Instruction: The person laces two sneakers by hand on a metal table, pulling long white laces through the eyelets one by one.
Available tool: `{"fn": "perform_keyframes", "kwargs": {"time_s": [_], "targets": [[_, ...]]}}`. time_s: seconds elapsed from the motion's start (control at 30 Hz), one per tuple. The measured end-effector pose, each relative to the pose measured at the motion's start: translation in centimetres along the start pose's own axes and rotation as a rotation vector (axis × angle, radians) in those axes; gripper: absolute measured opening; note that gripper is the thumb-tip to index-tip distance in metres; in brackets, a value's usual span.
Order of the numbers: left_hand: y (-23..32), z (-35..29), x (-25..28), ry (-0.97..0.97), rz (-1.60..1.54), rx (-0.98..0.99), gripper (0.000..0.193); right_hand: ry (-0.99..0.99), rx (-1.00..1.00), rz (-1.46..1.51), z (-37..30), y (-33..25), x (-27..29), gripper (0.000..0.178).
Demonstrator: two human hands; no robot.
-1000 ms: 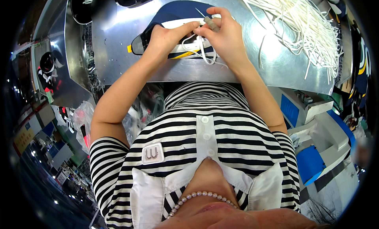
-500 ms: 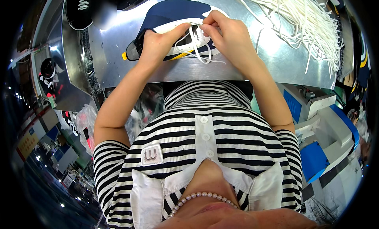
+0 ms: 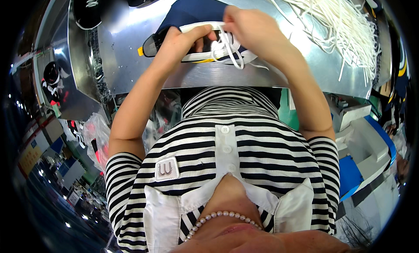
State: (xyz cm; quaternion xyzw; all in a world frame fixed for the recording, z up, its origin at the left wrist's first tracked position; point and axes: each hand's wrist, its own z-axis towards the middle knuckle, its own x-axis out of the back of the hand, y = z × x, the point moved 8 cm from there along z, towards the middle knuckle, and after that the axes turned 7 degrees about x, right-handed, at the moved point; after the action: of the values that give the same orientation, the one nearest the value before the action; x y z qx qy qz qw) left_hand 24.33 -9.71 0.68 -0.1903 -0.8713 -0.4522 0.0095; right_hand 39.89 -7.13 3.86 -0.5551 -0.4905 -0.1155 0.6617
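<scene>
A navy and white shoe upper (image 3: 196, 9) with a yellow tab at its left end lies on its side on the metal table in front of me. My left hand (image 3: 181, 41) grips its white edge, thumb on top and some fingers inside the opening. At the eyelet edge, my right hand (image 3: 257, 30) pinches a white shoelace (image 3: 235, 60), its fingertips partly hidden behind the hand. Loops of that lace hang over the near side of the upper, and a thin end trails to the right.
A big heap of white laces (image 3: 336, 30) covers the right of the metal table (image 3: 126, 72). Toward the far left stands a black shoe (image 3: 85, 10) with white laces. Below the table are a grey and blue machine (image 3: 366, 144) and clear plastic bags (image 3: 95, 130).
My right hand has turned over, palm downward, at the eyelet edge. Left fingers have curled into the opening. The lace loops have shifted right, and the upper has tipped slightly away.
</scene>
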Motion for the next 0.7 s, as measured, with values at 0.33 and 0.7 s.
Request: {"fn": "perform_keyframes", "kwargs": {"time_s": [0.33,0.7], "targets": [[0.4,1.0,-0.4,0.102,-0.043,-0.001,0.033,0.523,0.143,0.304,-0.4,1.9,-1.2,0.02],[4.3,-5.1,2.7,-0.329,-0.706,-0.002,0.005,0.447,-0.113,0.215,0.9,4.9,-2.8,0.026]]}}
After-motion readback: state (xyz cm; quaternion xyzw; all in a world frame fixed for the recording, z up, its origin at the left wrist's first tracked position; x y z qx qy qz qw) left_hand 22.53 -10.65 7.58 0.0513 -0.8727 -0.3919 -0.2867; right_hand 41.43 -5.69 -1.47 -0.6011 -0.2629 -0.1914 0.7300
